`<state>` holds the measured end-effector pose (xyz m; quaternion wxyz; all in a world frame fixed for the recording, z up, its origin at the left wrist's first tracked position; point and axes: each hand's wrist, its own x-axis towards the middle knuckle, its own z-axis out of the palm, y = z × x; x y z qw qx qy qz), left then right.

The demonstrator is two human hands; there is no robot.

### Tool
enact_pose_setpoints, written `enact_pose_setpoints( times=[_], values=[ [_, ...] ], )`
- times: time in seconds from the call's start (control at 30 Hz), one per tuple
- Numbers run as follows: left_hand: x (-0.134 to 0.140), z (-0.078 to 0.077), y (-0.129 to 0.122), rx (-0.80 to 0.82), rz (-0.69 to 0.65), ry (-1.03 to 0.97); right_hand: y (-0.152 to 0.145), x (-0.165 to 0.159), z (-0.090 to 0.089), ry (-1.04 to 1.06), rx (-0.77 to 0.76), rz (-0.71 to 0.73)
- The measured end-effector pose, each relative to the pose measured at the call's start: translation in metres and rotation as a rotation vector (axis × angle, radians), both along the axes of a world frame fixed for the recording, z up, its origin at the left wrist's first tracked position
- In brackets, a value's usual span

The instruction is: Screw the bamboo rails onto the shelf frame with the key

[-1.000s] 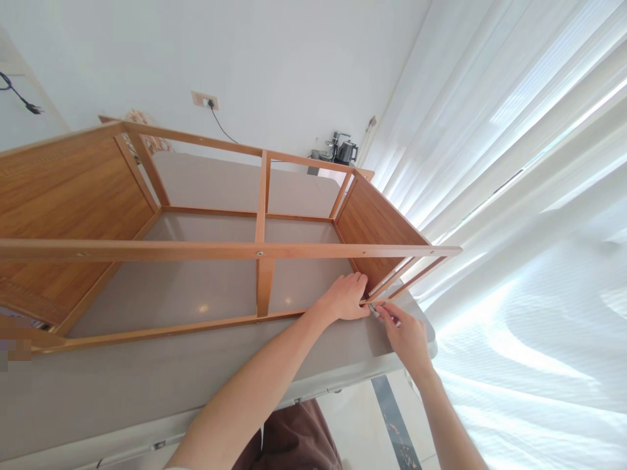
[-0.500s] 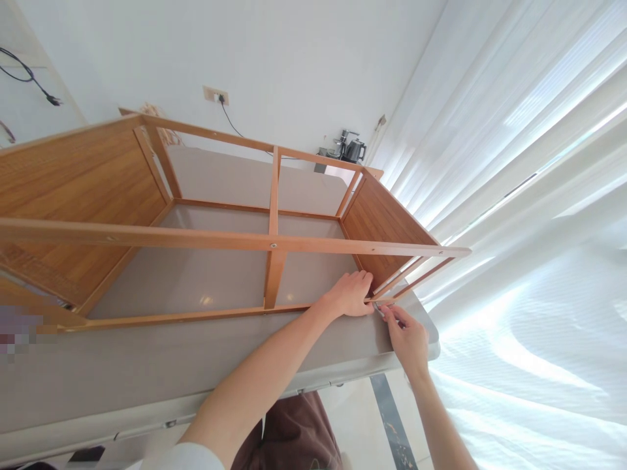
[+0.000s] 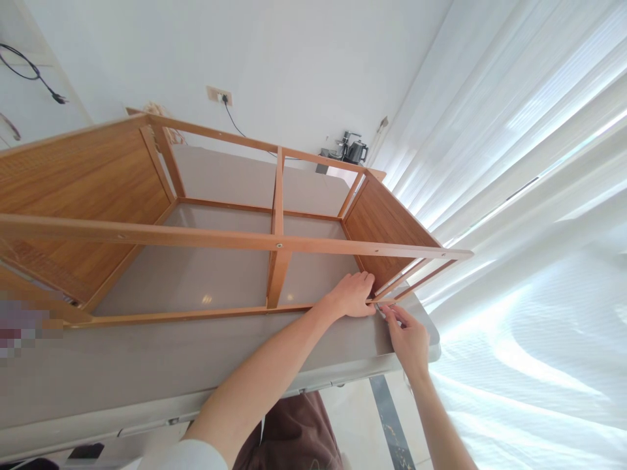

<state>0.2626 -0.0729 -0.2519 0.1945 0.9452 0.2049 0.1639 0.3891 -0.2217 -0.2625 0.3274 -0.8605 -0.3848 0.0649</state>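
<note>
A wooden furniture frame [image 3: 279, 243] with slatless open bays and solid end panels lies across a grey tabletop [image 3: 196, 356]. My left hand [image 3: 351, 295] is wrapped round its lower front rail at the right-hand corner, beside the right end panel [image 3: 382, 228]. Just to the right, my right hand [image 3: 407, 331] pinches a small, thin, silvery piece [image 3: 378, 308] between thumb and fingers, against the same corner. The piece is too small to name, and the fingers partly cover it.
White curtains [image 3: 529, 228] hang close on the right. Farther back stand a dark kettle [image 3: 356, 152] and a wall socket [image 3: 220, 96] with a plugged-in cord. A black cable [image 3: 34, 72] hangs at the left. The table's rounded corner [image 3: 434, 349] lies near my right hand.
The view has shifted slightly, so the frame sits a little farther right in it. Both hands stay at the corner, with only a slight shift of the right fingers.
</note>
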Motion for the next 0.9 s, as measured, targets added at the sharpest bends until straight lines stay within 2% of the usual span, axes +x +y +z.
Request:
enact_pose_setpoints(
  times=[0.13,0.27,0.57,0.73,0.9],
  values=[
    [0.0,0.001,0.0,-0.008,-0.001,-0.002,0.0,-0.001,0.001,0.0,-0.008,-0.003],
    [0.0,0.0,0.0,-0.005,0.005,-0.002,0.001,0.007,0.001,0.087,-0.008,0.012],
    [0.002,-0.003,0.001,0.008,0.011,-0.004,0.0,0.02,0.009,0.169,0.028,0.203],
    [0.002,-0.004,0.002,0.004,0.007,-0.02,0.003,0.024,0.013,0.149,0.006,0.193],
    [0.001,-0.003,0.001,-0.017,0.001,-0.043,0.003,0.031,0.012,0.218,-0.016,0.187]
  ],
)
